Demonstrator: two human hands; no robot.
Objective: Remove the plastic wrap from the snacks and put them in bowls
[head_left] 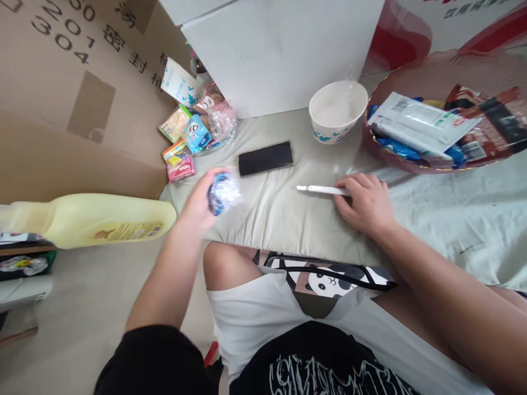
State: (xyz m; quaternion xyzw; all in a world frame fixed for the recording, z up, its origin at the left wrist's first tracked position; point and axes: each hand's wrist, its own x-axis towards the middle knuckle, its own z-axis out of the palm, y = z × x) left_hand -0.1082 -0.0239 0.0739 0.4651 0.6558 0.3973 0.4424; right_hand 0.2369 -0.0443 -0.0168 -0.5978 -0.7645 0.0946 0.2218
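My left hand (201, 200) is closed around a shiny blue-and-white crinkled wrapper (224, 193), blurred by motion, just above the cloth. My right hand (365, 202) rests on the cloth, its thumb and fingers closed on the end of a slim white pen-like tool (323, 190); its exact kind is unclear. The tool's narrow tip points left. A dark-screened phone (265, 158) lies flat between the hands, farther back. Left of it, beyond my left hand, sits a pile of small snack packets (195, 131) with a tipped paper cup (180, 82).
A white paper bowl (336, 112) stands at the back, beside a pink translucent basin (376, 145) of packaged snacks. A pale yellow bottle (111, 219) projects from the left, before a large cardboard box (45, 137). White boxes (280, 55) wall off the back.
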